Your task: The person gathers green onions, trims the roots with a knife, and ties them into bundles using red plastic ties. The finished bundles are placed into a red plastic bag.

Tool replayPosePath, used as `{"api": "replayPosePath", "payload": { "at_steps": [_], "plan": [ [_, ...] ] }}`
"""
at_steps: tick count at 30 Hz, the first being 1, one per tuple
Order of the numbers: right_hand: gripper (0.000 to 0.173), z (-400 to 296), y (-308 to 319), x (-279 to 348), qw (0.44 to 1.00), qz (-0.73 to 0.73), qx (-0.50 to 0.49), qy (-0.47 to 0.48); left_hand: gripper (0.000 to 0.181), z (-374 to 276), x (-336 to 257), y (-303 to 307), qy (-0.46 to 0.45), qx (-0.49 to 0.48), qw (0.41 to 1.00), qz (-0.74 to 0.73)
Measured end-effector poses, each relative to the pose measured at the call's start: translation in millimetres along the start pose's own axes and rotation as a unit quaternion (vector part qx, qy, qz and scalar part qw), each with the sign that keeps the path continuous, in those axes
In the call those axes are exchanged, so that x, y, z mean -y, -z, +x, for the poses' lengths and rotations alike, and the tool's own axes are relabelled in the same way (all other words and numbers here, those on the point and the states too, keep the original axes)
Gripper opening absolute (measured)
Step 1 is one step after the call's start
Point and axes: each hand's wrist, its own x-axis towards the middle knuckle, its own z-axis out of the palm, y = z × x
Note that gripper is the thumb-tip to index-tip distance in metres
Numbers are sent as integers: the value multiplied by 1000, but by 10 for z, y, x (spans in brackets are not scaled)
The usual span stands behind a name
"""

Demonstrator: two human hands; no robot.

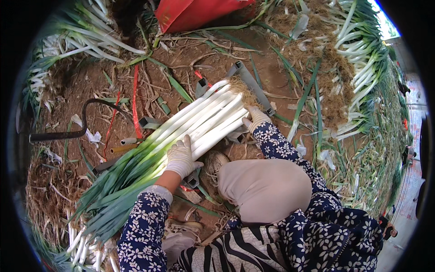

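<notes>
A bundle of long green onions, with white stalks, green leaves and brown roots, lies slantwise across a low frame of square metal tubes. Its roots are at the upper right and its leaves at the lower left. My left hand, in a whitish glove, rests on top where white turns to green, fingers stretched and thumb out to the side. At the root end, my right hand, gloved too, touches the nearest stalk with thumb and fingers. Whether it grips that stalk is unclear.
Left of the bundle are a bent dark rod and red plastic strips. More onions lie at upper left, right and lower left. A red bag stands ahead. My covered knee is close below the bundle.
</notes>
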Motion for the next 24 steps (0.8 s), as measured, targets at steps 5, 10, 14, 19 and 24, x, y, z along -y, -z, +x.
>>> {"api": "replayPosePath", "payload": {
  "at_steps": [5,10,14,19,24],
  "plan": [
    [78,-37,411,1142,969,-112,182,126,107,-3,61,-99,-3,-25,999,-24],
    [85,324,102,1330,885,-289,323,172,93,-41,66,-123,-17,-38,998,-41],
    [81,302,-43,1319,871,-316,339,161,86,-249,505,-182,-95,-62,985,-132],
    [78,220,-25,1350,877,-306,335,160,96,-956,1447,-76,32,86,985,-144],
    [86,153,-99,1608,854,-313,364,202,93,-1117,1522,-58,27,100,994,-43]
  ]
}}
